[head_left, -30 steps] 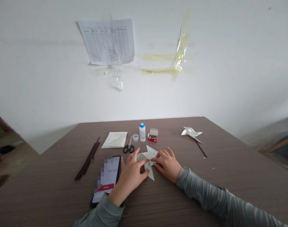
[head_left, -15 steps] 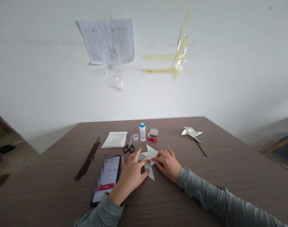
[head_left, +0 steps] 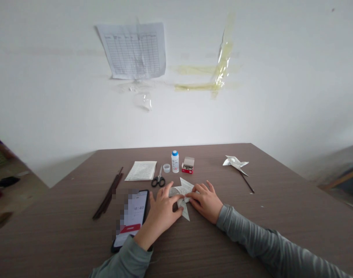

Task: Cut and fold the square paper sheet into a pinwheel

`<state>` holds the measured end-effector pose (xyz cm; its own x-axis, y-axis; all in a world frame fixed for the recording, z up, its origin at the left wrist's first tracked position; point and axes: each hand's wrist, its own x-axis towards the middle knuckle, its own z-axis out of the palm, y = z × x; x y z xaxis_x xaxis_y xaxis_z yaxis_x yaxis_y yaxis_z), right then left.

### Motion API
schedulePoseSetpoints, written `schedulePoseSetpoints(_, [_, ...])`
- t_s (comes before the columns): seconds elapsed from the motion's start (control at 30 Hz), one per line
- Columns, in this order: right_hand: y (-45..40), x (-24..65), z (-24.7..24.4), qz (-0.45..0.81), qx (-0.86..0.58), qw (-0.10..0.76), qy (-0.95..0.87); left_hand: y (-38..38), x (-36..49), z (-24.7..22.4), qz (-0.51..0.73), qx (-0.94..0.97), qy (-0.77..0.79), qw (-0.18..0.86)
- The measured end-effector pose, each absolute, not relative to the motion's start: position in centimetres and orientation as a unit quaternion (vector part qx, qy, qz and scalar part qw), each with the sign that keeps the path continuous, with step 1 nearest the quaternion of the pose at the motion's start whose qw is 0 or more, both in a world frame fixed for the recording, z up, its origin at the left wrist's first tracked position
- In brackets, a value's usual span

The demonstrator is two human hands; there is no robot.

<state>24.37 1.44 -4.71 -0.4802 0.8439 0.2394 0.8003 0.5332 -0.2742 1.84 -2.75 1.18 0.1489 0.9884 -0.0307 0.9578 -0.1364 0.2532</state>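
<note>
A printed-paper pinwheel (head_left: 185,187) lies flat on the table between my hands, its pointed blades spreading out from the centre. My left hand (head_left: 162,210) presses on it from the left, with thumb and index finger at the middle and lower blade. From the other side my right hand (head_left: 207,204) has its fingertips closed on the centre and right blade, which it partly covers. Fingers hide most of the pinwheel's middle. A black-edged phone (head_left: 132,220) lies just left of my left hand. Scissors (head_left: 158,180) with black handles rest beyond its fingertips.
Dark sticks (head_left: 108,195) lie at the left, near a stack of paper (head_left: 141,171). A small clear cup (head_left: 166,168), a blue-capped white bottle (head_left: 175,162) and a red box (head_left: 188,166) stand behind the hands. Another pinwheel on a stick (head_left: 236,163) lies right. A wall (head_left: 176,123) rises behind.
The view has shifted very slightly. Both hands stay on the pinwheel in nearly the same pose, and nothing on the table has visibly moved.
</note>
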Motion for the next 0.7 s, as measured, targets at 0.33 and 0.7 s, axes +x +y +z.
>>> schedulePoseSetpoints(0.33, [1.77, 24.71, -4.98, 0.075, -0.474, 0.175, -0.860, -2.66, 1.78, 1.16, 0.065, 0.752, 0.646, 0.111])
schedulePoseSetpoints(0.7, [1.58, 24.74, -4.84, 0.069, -0.474, 0.174, -0.861, -2.67, 1.95, 1.18, 0.061, 0.750, 0.650, 0.108])
